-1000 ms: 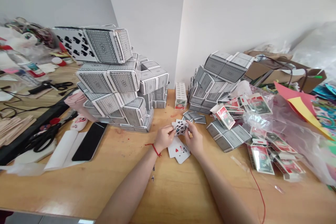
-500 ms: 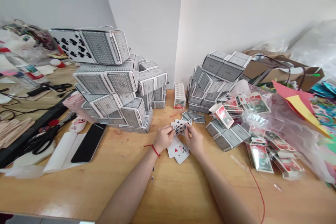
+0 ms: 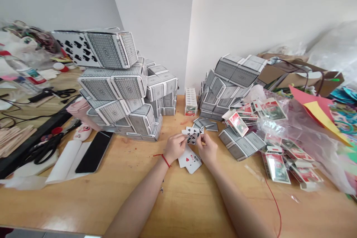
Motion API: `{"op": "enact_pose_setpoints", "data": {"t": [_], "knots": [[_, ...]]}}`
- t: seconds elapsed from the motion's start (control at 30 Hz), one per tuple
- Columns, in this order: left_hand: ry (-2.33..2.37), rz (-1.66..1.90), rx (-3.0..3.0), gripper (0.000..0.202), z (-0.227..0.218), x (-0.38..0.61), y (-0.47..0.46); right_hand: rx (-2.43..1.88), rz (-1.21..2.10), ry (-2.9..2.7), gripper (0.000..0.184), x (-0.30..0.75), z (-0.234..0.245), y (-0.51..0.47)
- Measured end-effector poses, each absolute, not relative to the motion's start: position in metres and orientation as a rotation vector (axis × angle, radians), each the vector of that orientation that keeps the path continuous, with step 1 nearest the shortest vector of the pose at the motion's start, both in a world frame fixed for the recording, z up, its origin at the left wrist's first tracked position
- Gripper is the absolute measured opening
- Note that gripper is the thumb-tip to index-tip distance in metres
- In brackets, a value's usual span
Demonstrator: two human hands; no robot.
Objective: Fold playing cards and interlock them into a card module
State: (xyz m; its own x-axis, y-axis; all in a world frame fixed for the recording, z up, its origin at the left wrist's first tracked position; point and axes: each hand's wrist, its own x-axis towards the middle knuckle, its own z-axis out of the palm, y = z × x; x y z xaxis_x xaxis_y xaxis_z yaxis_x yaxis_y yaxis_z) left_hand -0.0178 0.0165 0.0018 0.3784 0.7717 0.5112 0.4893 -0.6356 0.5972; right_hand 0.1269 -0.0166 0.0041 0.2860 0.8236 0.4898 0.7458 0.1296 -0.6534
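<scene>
So, on the left there's a phone (image 3: 94, 153), then a stack of card-built boxes (image 3: 128, 87) hiding the wall's base. Left hand (image 3: 174, 147) and right hand (image 3: 208, 149) each pinch the club-suit card stock (image 3: 192, 138) between them; fingers cover its edges, can't tell if it's one card or two. Loose cards (image 3: 193, 163) sit below, partly overlapped. Rightward, crumpled clear plastic (image 3: 301, 130) blurs some card packs (image 3: 276, 166).

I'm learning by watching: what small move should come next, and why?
Perhaps crease the held card more firmly: the left hand and right hand pinch opposite sides, and it appears bent between them.
</scene>
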Motion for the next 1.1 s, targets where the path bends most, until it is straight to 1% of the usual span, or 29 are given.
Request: {"op": "enact_pose_setpoints", "data": {"t": [0.13, 0.27, 0.4, 0.57, 0.73, 1.0, 1.1], "knots": [[1.115, 1.141, 2.287, 0.016, 0.002, -0.016, 0.016, -1.603, 0.092, -1.425, 0.023, 0.127, 0.004, -0.018], [1.253, 1.147, 2.207, 0.021, 0.003, -0.015, 0.016, -1.565, 0.212, -1.453, 0.022, 0.129, 0.002, -0.017], [1.341, 1.193, 2.102, 0.021, 0.003, -0.016, 0.017, -1.496, 0.344, -1.551, 0.024, 0.13, 0.0, -0.015], [1.357, 1.195, 2.058, 0.021, 0.005, -0.017, 0.017, -1.482, 0.389, -1.545, 0.025, 0.13, -0.001, -0.013], [1.319, 1.164, 2.059, 0.021, 0.004, -0.015, 0.016, -1.552, 0.234, -1.574, 0.025, 0.132, -0.001, -0.014], [1.243, 1.113, 2.036, 0.026, 0.008, -0.01, 0.014, -1.77, -0.246, -1.636, 0.028, 0.125, -0.007, -0.012], [1.238, 1.12, 2.032, 0.026, 0.008, -0.008, 0.014, -1.802, -0.229, -1.584, 0.028, 0.124, -0.007, -0.011]]}}
